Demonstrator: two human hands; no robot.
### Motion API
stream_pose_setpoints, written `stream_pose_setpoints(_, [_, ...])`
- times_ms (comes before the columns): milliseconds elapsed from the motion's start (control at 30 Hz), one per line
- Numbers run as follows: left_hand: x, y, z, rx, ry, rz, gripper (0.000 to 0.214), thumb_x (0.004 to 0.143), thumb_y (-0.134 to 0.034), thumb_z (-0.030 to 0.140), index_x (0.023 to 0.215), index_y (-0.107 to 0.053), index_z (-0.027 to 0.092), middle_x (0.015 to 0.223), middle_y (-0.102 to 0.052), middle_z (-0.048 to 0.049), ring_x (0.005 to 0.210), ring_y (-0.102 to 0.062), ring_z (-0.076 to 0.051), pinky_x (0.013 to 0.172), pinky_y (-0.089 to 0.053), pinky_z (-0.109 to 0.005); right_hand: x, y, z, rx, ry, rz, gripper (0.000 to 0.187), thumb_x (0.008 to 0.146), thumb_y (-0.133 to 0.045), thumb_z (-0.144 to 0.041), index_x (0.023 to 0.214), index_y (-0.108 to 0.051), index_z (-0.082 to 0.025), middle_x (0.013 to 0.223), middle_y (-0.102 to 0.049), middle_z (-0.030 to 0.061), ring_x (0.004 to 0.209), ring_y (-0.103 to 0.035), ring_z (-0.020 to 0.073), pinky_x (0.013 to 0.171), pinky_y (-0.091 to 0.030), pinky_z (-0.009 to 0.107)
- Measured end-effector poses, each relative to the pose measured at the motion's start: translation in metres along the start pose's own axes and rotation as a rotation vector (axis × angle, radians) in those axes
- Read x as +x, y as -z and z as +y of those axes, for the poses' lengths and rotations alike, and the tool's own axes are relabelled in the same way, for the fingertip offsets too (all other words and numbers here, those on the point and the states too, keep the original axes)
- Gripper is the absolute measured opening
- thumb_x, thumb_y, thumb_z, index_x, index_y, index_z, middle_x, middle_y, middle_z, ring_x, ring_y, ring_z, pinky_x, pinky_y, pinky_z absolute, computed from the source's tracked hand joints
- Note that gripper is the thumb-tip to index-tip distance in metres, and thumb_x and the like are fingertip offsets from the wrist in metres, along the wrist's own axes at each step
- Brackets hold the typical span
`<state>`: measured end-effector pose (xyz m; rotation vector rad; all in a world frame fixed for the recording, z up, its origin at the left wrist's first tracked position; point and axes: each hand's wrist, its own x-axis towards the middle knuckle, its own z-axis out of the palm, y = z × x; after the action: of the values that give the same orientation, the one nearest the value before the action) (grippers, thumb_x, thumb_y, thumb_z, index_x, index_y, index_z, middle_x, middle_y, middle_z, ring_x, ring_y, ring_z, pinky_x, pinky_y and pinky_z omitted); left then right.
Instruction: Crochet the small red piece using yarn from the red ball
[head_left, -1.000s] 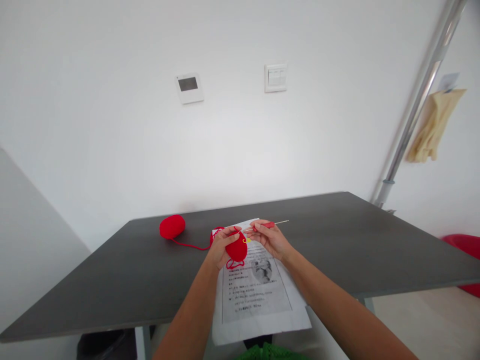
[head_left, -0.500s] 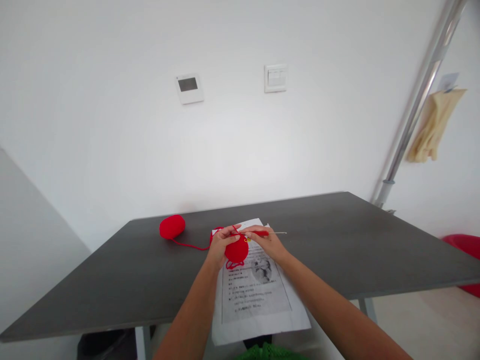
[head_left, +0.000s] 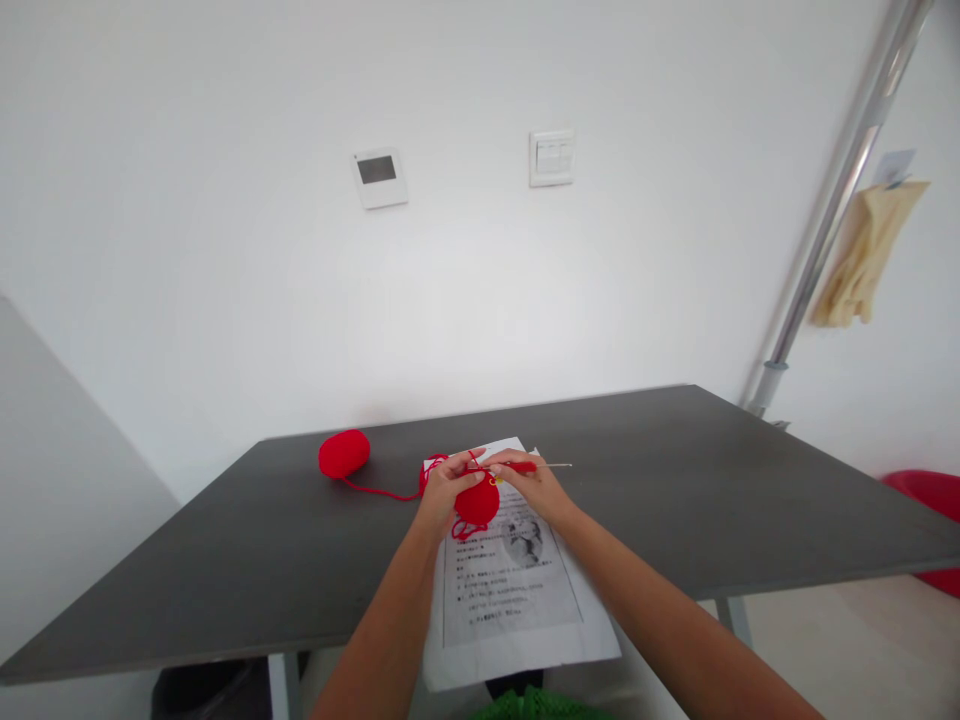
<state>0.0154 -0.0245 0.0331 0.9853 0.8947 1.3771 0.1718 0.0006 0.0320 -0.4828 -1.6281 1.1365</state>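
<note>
My left hand (head_left: 448, 488) pinches the upper edge of a round red crochet piece (head_left: 478, 502), with a strand of red yarn running over its fingers. Closed around the red handle of a crochet hook (head_left: 523, 467) is my right hand (head_left: 536, 487); the thin metal shaft sticks out to the right. The hook's other end meets the work near my left fingertips, where details are too small to make out. A small yellow loop (head_left: 495, 481) sits at the piece's right edge. Loose red yarn hangs below it. From a red yarn ball (head_left: 344, 454), a strand leads to my left hand.
Printed sheets of paper (head_left: 517, 600) lie under my hands on the dark grey table (head_left: 645, 470). A wall with a switch (head_left: 552, 158) and a thermostat panel (head_left: 379, 178) stands behind. Yellowish gloves (head_left: 870, 255) hang by a metal pole (head_left: 829, 220) at right.
The red crochet piece has shifted slightly to the right in my left hand. Both hands keep nearly the same place and the same hold.
</note>
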Motion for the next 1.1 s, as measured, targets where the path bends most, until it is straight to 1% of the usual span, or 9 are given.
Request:
stream_pose_setpoints(167, [0.000,0.001,0.001,-0.023,0.013,-0.025,0.062,0.052,-0.077,0.014,0.113,-0.062,0.018,0.065,-0.063,0.0013,0.057,-0.057,-0.011,0.058,-0.041,-0.022,-0.004,-0.002,0.000,-0.163,0.107,-0.014,0.017,0.083,-0.058,-0.033,0.087,-0.068,-0.021,0.087,-0.065,0.0044,0.086,-0.058,0.0185,0.082,-0.044,0.033])
stream_pose_setpoints(300, [0.000,0.001,0.001,-0.037,0.031,-0.029,0.069,0.051,-0.077,0.014,0.117,-0.060,0.017,0.065,-0.062,0.0015,0.056,-0.056,-0.010,0.057,-0.041,-0.022,-0.008,-0.004,-0.007,-0.265,0.202,-0.043,0.016,0.086,-0.051,-0.032,0.086,-0.064,-0.021,0.087,-0.062,0.0049,0.085,-0.056,0.0179,0.081,-0.044,0.032])
stream_pose_setpoints(433, [0.001,0.002,-0.001,-0.032,0.028,-0.024,0.069,0.051,-0.077,0.014,0.118,-0.059,0.016,0.063,-0.059,0.0033,0.055,-0.054,-0.009,0.056,-0.040,-0.021,-0.009,-0.003,-0.010,-0.324,0.257,-0.071,0.017,0.087,-0.049,-0.031,0.087,-0.062,-0.020,0.086,-0.061,0.0059,0.084,-0.055,0.0186,0.079,-0.044,0.033])
stream_pose_setpoints(533, [0.001,0.002,-0.001,-0.011,0.026,-0.012,0.071,0.050,-0.077,0.014,0.118,-0.058,0.016,0.062,-0.057,0.0042,0.055,-0.053,-0.008,0.056,-0.039,-0.020,-0.009,-0.003,-0.007,-0.366,0.287,-0.067,0.018,0.089,-0.047,-0.030,0.086,-0.062,-0.021,0.083,-0.061,0.0060,0.082,-0.055,0.0188,0.077,-0.044,0.034])
stream_pose_setpoints(667, [0.002,0.002,-0.002,-0.004,-0.010,0.026,0.070,0.050,-0.077,0.014,0.118,-0.057,0.017,0.063,-0.056,0.0050,0.057,-0.053,-0.009,0.058,-0.040,-0.021,-0.009,-0.003,-0.003,-0.439,0.320,-0.088,0.019,0.090,-0.044,-0.028,0.093,-0.061,-0.022,0.089,-0.062,0.0068,0.087,-0.054,0.0193,0.081,-0.044,0.035])
stream_pose_setpoints(767, [0.004,0.002,-0.003,0.017,-0.051,0.067,0.068,0.052,-0.076,0.016,0.117,-0.057,0.016,0.063,-0.056,0.0054,0.057,-0.053,-0.009,0.058,-0.041,-0.021,-0.009,-0.004,-0.001,-0.513,0.327,-0.104,0.020,0.091,-0.041,-0.026,0.097,-0.060,-0.022,0.092,-0.061,0.0071,0.089,-0.053,0.0193,0.082,-0.043,0.035])
stream_pose_setpoints(933, [0.006,0.000,-0.007,0.131,-0.147,0.126,0.068,0.053,-0.077,0.018,0.118,-0.056,0.016,0.062,-0.058,0.0044,0.058,-0.054,-0.011,0.058,-0.042,-0.022,-0.009,-0.006,0.002,-0.649,0.336,-0.113,0.020,0.092,-0.038,-0.024,0.098,-0.057,-0.021,0.092,-0.061,0.0076,0.089,-0.052,0.0208,0.082,-0.044,0.037])
stream_pose_setpoints(1000, [0.006,-0.002,-0.008,0.114,-0.157,0.132,0.069,0.054,-0.077,0.020,0.120,-0.055,0.016,0.064,-0.061,0.0031,0.060,-0.056,-0.013,0.060,-0.043,-0.023,-0.008,-0.009,0.002,-0.692,0.346,-0.126,0.021,0.092,-0.037,-0.023,0.102,-0.055,-0.020,0.096,-0.060,0.0090,0.093,-0.052,0.0217,0.084,-0.044,0.038])
stream_pose_setpoints(1100, [0.005,-0.006,-0.008,-0.010,-0.121,0.129,0.071,0.055,-0.077,0.020,0.121,-0.053,0.017,0.066,-0.062,0.0029,0.060,-0.057,-0.012,0.061,-0.044,-0.024,-0.008,-0.012,0.002,-0.733,0.376,-0.149,0.024,0.092,-0.036,-0.021,0.110,-0.052,-0.020,0.106,-0.058,0.0112,0.101,-0.050,0.0229,0.088,-0.043,0.041])
